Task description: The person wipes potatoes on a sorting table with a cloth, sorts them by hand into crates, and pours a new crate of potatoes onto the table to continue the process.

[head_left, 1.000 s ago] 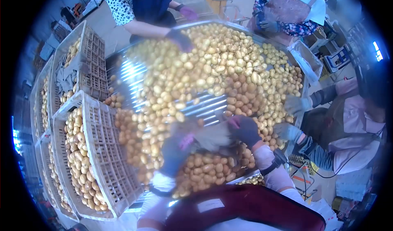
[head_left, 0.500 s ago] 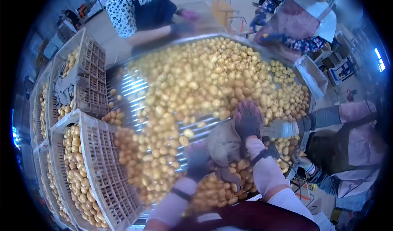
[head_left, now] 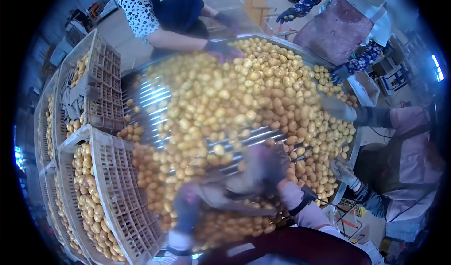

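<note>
A limp grey cloth (head_left: 218, 192) stretches between my two gloved hands, low over a sorting table heaped with potatoes (head_left: 206, 91). My left hand (head_left: 188, 206), at the cloth's left end, is smeared by motion but looks closed on it. The other end is at my right hand (head_left: 268, 166), also blurred, its fingers seemingly wrapped round the cloth. Metal rollers (head_left: 235, 166) show between the potatoes just beyond my hands. More potatoes lie beneath the cloth, near my dark red apron (head_left: 291, 246).
Plastic crates (head_left: 124, 194) of potatoes line the left side, one with grey cloth (head_left: 73, 98) draped in it. Across the table a co-worker's gloved hand (head_left: 223, 51) touches the potatoes. Other co-workers' hands (head_left: 345, 171) reach in from the right. A clear bin (head_left: 364, 89) stands at the right corner.
My left hand has moved left and toward me. My right hand has come off the potatoes toward me. The grey cloth is now spread between them. Co-workers' hands have shifted over the potatoes.
</note>
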The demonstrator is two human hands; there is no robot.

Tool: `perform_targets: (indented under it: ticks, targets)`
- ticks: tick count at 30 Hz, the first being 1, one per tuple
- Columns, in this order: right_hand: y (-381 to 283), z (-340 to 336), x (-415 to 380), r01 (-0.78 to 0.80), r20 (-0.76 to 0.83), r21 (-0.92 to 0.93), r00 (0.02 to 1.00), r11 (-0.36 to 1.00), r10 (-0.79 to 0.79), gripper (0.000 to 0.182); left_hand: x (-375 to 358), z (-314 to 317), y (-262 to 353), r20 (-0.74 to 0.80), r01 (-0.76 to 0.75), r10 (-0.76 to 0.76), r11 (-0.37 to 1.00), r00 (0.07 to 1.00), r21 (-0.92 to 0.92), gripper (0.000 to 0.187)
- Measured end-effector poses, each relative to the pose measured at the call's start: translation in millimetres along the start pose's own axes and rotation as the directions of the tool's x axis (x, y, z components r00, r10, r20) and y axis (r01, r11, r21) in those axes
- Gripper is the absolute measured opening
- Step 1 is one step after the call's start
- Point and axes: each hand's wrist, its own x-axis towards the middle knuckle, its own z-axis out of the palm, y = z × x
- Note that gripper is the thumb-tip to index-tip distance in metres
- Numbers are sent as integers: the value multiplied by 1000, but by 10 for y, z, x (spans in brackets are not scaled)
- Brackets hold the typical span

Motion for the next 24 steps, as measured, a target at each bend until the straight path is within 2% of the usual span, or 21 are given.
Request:
perform_targets:
  ticks: [1, 2, 3, 4, 5, 6, 7, 9, 10, 13, 15, 16, 17, 19, 20, 21, 22, 24]
  targets:
    - [17, -55, 104, -145, -75, 121, 985, 982, 154, 43, 163, -70, 2, -106, -9, -24, 952, 994, -306, 30]
    - [11, -177, 383, -203, -150, 290, 955, 935, 254, 48, 456, -91, 83, -200, -55, -77, 812, 977, -580, 29]
    - [14, -289, 663, -218, -223, 459, 910, 861, 350, 54, 792, -48, 283, -410, -192, 40, 922, 911, -336, 31]
    - [90, -185, 901, -108, -372, 244, 907, 964, 196, 57, 1116, 15, 491, -565, -280, 204, 959, 800, -49, 32]
    - [117, -105, 1053, -13, -480, 0, 877, 1000, 11, 61, 1372, 188, 413, -554, -346, 325, 936, 767, 71, 37]
    - [-6, -118, 1133, -46, -422, -78, 907, 996, 9, 62, 1556, 301, 518, -376, -314, 298, 949, 878, 19, 43]
    - [-142, -110, 1214, -73, -360, -159, 933, 985, 11, 63, 1740, 415, 621, -181, -264, 257, 964, 949, -15, 49]
    - [-186, -72, 1363, -122, -304, -241, 952, 963, 44, 64, 1837, 895, 479, 97, -352, 339, 876, 936, 331, 58]
    - [-138, -53, 1462, -143, -309, -248, 949, 958, 61, 64, 1861, 1308, 50, 92, -460, 601, 496, 794, 736, 61]
    - [-82, -45, 1625, -162, -327, -181, 940, 970, 97, 64, 1913, 1442, 134, 78, -476, 594, 551, 800, 686, 54]
    - [-202, -124, 1649, -198, -374, -200, 921, 960, 112, 61, 1842, 1455, 233, 108, -443, 536, 549, 837, 709, 53]
    - [-144, -15, 1549, -161, -357, -161, 929, 974, 95, 60, 1785, 1441, 274, 122, -428, 507, 547, 853, 720, 53]
    - [-9, 223, 1451, -124, -347, -120, 935, 985, 75, 59, 1730, 1491, 144, 201, -480, 520, 485, 830, 731, 52]
    - [-153, 59, 1199, -84, 35, 12, 996, 996, 84, 56, 1488, 1608, -369, 365, -584, 523, 350, 770, 732, 51]
    - [-402, -320, 1025, -113, 402, 93, 913, 989, 66, 53, 1274, 1441, -355, 471, -683, 495, 502, 730, 531, 48]
    - [-504, -376, 714, 32, 322, 94, 945, 995, -61, 51, 1083, 1232, -200, 564, -715, 488, 633, 666, 297, 46]
    - [-542, -348, 379, 172, 252, 87, 949, 981, -188, 49, 909, 1048, 0, 615, -643, 415, 739, 670, 202, 46]
    - [-331, -307, 89, 285, 285, -22, 921, 958, -267, 51, 823, 945, 91, 646, -559, 362, 820, 672, 121, 46]
